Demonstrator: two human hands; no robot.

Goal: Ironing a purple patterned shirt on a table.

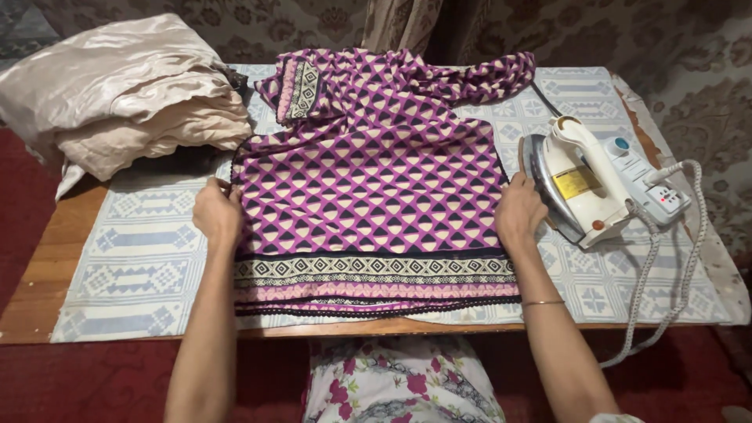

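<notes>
Both hands sit at the side edges of the purple patterned garment [368, 188]: your left hand [218, 213] pinches the left edge with fingers curled, your right hand [518, 213] presses nearly flat on the right edge. You look to be squaring the folded cloth on the blue-and-white sheet [133, 266]. Smoothing calls for even outward tension. Mind the white iron [583, 180] just beside your right hand.
</notes>
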